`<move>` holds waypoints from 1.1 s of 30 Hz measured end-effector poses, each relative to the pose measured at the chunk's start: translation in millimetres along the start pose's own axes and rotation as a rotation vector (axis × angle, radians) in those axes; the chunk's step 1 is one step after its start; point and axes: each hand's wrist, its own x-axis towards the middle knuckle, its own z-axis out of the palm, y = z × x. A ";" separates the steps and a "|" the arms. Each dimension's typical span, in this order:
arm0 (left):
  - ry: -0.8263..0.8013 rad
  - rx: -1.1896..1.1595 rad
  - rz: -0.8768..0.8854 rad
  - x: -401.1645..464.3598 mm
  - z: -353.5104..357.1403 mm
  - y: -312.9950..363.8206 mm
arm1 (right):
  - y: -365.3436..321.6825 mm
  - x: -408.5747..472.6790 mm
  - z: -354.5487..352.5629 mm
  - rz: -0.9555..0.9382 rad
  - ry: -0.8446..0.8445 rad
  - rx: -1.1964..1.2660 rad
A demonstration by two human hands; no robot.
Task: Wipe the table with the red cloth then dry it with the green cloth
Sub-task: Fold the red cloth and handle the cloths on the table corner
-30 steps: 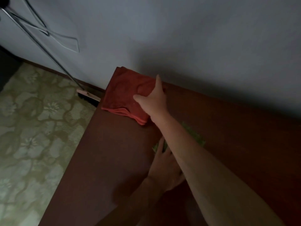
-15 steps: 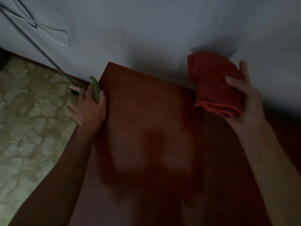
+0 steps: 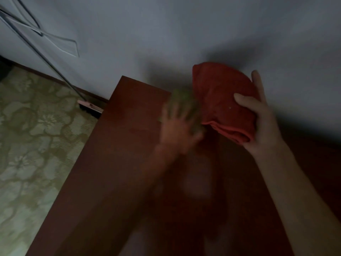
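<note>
Red cloth (image 3: 224,102), folded into a thick wad, is held up off the tabletop (image 3: 118,163) near its far edge, in front of the grey wall (image 3: 166,34). It is gripped by the right hand (image 3: 262,122): the thumb is pressed on the near face, the fingers are wrapped behind the right side of the wad. Green cloth (image 3: 181,100) is seen only as a dull green smear just left of the red cloth, toward the far edge of the tabletop. The left hand (image 3: 179,130) is laid over its near part, fingers spread (heavy motion blur; whether they are flat on the cloth or curled round it cannot be told). Whether the two cloths touch cannot be told either. The tabletop is dark reddish-brown, with its far left corner in view. Off its left edge a patterned green floor (image 3: 33,145) is seen, and a broom (image 3: 88,107) is leaned against the wall, its head on the floor just beside the far left corner.
</note>
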 end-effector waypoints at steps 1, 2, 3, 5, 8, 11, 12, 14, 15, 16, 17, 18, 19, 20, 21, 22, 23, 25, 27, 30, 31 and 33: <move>-0.002 0.053 -0.147 4.0 -9.6 -37.9 | 2.8 -0.3 2.9 0.008 -0.009 0.002; -0.006 0.091 -0.286 3.5 -21.2 -75.1 | 5.8 -0.5 6.3 0.011 -0.015 0.008; -0.015 0.103 -0.412 -0.9 -32.0 -108.7 | 8.6 -0.7 9.9 0.010 -0.021 0.012; -0.041 0.053 -0.639 -15.4 -47.5 -151.5 | 13.6 -0.6 16.8 0.010 -0.036 0.011; -0.026 0.105 -0.754 -28.8 -44.3 -141.2 | 19.2 -0.1 24.1 0.018 -0.039 0.020; -0.017 0.115 -0.413 -31.6 -29.8 -79.2 | 23.3 2.2 29.7 0.016 -0.039 0.007; -0.021 0.081 -0.259 -33.9 -24.0 -53.6 | 24.8 3.1 31.9 0.020 -0.037 0.002; -0.013 -0.038 0.022 -42.3 -12.4 -2.0 | 28.8 5.6 37.6 0.033 -0.033 0.001; -0.026 -0.089 0.147 -49.5 -8.4 19.9 | 31.7 6.9 42.0 0.042 -0.036 -0.002; -0.057 -0.116 0.254 -58.6 -6.1 38.4 | 34.8 8.0 47.4 0.054 -0.042 -0.004; -0.096 -0.126 0.325 -68.9 -4.9 51.5 | 39.1 9.5 53.6 0.071 -0.052 -0.003; -0.129 -0.124 0.355 -79.4 -5.8 58.0 | 43.6 10.8 61.0 0.090 -0.070 0.000; -0.152 -0.117 0.355 -89.7 -7.8 58.9 | 48.8 12.4 69.4 0.111 -0.097 -0.004; -0.170 -0.102 0.338 -99.6 -11.1 55.6 | 53.5 14.1 78.5 0.128 -0.139 -0.007; -0.182 -0.084 0.310 -109.5 -14.9 50.2 | 58.1 16.3 88.0 0.144 -0.193 -0.008; -0.183 -0.072 0.272 -118.8 -19.0 42.7 | 62.2 19.1 97.5 0.158 -0.247 -0.004; -0.176 -0.068 0.232 -127.4 -22.5 34.2 | 66.5 22.8 105.8 0.165 -0.291 -0.007; -0.181 -0.059 0.158 -142.9 -31.0 15.9 | 79.7 35.0 115.4 0.151 -0.308 -0.087; -0.186 -0.020 0.117 -157.2 -39.6 -4.4 | 98.2 48.9 114.6 0.097 -0.251 -0.235; -0.203 0.035 0.097 -179.4 -49.8 -33.1 | 123.1 58.1 93.3 0.009 -0.125 -0.483; -0.195 0.048 0.094 -187.2 -51.5 -41.1 | 127.7 57.4 84.5 -0.023 -0.095 -0.551; -0.185 0.054 0.074 -199.7 -54.6 -51.8 | 133.7 55.9 70.3 -0.112 -0.075 -0.694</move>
